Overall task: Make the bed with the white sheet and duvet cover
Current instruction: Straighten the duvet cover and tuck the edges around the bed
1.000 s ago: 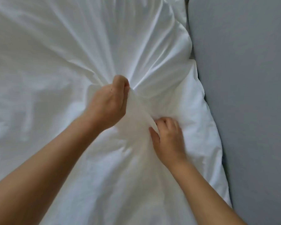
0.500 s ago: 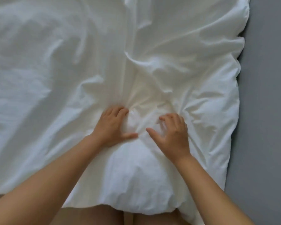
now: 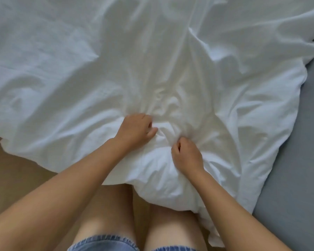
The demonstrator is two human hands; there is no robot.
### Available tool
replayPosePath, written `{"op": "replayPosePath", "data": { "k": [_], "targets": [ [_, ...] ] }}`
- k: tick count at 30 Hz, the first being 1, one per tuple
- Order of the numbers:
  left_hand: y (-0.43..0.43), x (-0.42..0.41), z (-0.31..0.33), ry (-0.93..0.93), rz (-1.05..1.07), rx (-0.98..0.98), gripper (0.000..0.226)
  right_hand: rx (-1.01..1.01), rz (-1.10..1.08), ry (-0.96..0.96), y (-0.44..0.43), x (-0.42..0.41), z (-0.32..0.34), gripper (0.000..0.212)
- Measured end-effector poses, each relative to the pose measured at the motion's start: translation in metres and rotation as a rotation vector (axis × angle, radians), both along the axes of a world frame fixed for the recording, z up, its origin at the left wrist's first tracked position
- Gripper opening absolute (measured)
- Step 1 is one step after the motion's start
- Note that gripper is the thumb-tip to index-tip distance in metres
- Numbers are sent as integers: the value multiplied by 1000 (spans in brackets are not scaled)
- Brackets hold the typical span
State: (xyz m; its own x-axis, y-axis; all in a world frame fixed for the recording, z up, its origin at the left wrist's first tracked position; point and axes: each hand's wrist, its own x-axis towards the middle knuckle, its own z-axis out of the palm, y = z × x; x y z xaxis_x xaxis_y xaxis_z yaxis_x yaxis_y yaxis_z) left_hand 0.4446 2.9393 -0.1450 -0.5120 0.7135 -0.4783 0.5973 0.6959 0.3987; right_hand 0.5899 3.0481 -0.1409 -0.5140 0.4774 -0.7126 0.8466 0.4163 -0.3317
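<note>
Duvet cover (image 3: 170,60) lies spread and rumpled. One side laps onto the grey bed surface (image 3: 297,178), and the rest runs away from that surface until its near edge hangs over the wooden floor (image 3: 16,169).

Our left hand (image 3: 137,130) sits on the side further from the grey surface, fingers curled into a gathered fold. Our right hand (image 3: 187,154), on the side nearer the grey surface, is balled up on the puffy near edge and looks to be pinching cloth. Creases fan out from the spot between the two hands, which are close together but not touching.

We judge the cloth soft, light and limp. It should move only where we grip it and sag everywhere else, and it looks neither slippery nor fragile. The swollen near edge suggests filling inside, so a grip there ought to take in the outer cloth and the padding together. For a flat lay, we would hold along the edge or at the corners, hands well apart, not in mid-panel.

By count: one duvet cover, two hands, one grey surface, one patch of floor, two bare legs (image 3: 107,211) and one pair of denim shorts (image 3: 101,241). We cannot tell a separate white sheet from the rest of the white cloth.
</note>
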Motion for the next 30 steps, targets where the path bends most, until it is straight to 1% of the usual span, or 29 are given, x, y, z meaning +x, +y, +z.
{"op": "replayPosePath", "data": {
  "k": [1,2,3,4,5,6,8,10,11,14,16,17,19,20,21,23,25,27,29,30],
  "targets": [
    [-13,4,3,-19,-4,-27,36,-9,-35,22,-4,1,1,17],
    [-24,8,5,-30,-29,-70,49,-18,-35,20,-9,1,2,33],
    [-34,12,6,-43,-64,-114,60,-23,-8,6,-15,2,3,54],
    [-41,15,6,-54,-101,-155,64,-19,23,-12,-23,2,2,69],
    [-47,18,4,-64,-137,-191,62,5,51,-33,-31,3,1,74],
    [-51,20,1,-62,-168,-217,55,38,58,-53,-38,3,-1,70],
    [-52,23,-3,-19,-217,-225,37,68,-13,-98,-45,-1,-8,48],
    [-51,24,-4,16,-266,-213,27,38,-114,-147,-46,-10,-12,27],
    [-51,24,-2,11,-280,-203,26,26,-124,-155,-46,-14,-14,23],
    [-52,21,9,-43,-268,-163,24,-3,-132,-109,-43,-15,-5,18],
    [-57,17,25,-90,-208,-84,22,-32,-111,-28,-40,-9,15,21],
    [-61,16,36,-99,-171,3,20,-37,-103,25,-40,-5,27,24],
    [-71,12,59,-123,-49,238,17,-55,-105,162,-49,-1,57,29],
    [-77,8,70,-170,38,329,17,-84,-107,234,-58,-3,71,30],
    [-84,3,78,-228,126,378,18,-116,-103,292,-70,-8,80,31],
    [-100,-8,82,-282,272,358,21,-178,-100,326,-93,-23,87,32],
    [-118,-18,75,-265,338,230,18,-216,-135,269,-110,-41,82,31],
    [-137,-19,67,-202,367,112,18,-206,-145,186,-120,-53,74,26],
    [-148,-11,62,-185,420,95,21,-162,-182,176,-127,-53,66,22],
    [-151,-6,63,-203,459,111,22,-153,-256,221,-131,-47,65,20]
  ]
}}
